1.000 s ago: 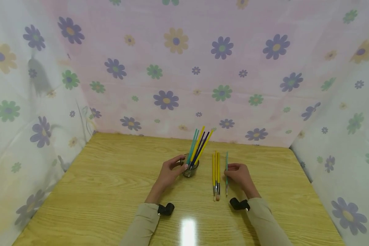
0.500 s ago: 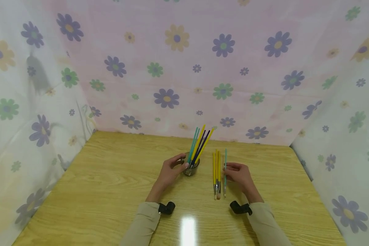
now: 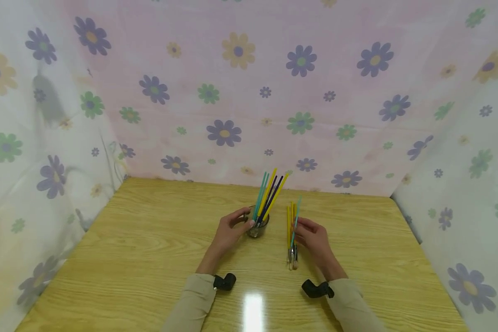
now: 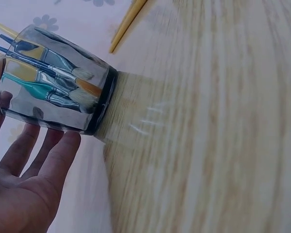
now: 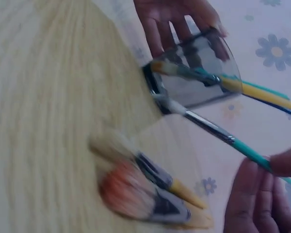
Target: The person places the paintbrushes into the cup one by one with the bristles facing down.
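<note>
My left hand holds a see-through glass standing on the table, thumb and fingers curved around its side. Several paintbrushes lean in the glass, bristles down, with teal, yellow and dark purple handles. In the left wrist view their bristles show through the wall. Between thumb and fingers, my right hand pinches a slim teal paintbrush, its pale bristles pointing down. That brush is tilted above several yellow paintbrushes, which lie side by side right of the glass and are partly hidden by the hand.
The wood-grain table extends to both sides of the hands. A flower-printed cloth hangs behind it and along both sides. Black wrist cameras sit at both cuffs.
My right hand has lifted the teal paintbrush and moved left with it, from beside the yellow brushes to over them, tilting it. The left hand stays on the glass.
</note>
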`<control>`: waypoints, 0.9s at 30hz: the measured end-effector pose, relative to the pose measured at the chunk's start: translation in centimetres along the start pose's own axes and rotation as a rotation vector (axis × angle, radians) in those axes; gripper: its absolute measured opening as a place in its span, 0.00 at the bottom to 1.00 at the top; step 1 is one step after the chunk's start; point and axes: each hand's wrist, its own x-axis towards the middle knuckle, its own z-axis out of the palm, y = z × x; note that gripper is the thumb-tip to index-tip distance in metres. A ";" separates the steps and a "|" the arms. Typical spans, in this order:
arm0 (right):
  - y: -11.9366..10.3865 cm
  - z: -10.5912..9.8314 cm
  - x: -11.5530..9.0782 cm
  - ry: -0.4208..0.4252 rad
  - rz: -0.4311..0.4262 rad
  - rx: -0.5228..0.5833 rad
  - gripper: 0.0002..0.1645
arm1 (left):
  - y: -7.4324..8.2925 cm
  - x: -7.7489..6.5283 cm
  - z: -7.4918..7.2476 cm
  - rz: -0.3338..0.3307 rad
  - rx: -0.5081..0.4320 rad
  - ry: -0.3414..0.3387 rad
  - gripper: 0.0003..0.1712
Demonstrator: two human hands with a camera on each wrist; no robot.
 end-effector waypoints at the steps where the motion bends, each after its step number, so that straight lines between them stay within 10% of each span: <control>1: 0.0 0.4 0.0 0.022 -0.020 0.036 0.27 | 0.0 0.0 0.0 -0.001 0.001 0.001 0.28; 27: -2.6 5.2 0.2 0.297 -0.384 0.381 0.12 | 0.0 0.1 0.1 -0.010 0.011 0.015 0.27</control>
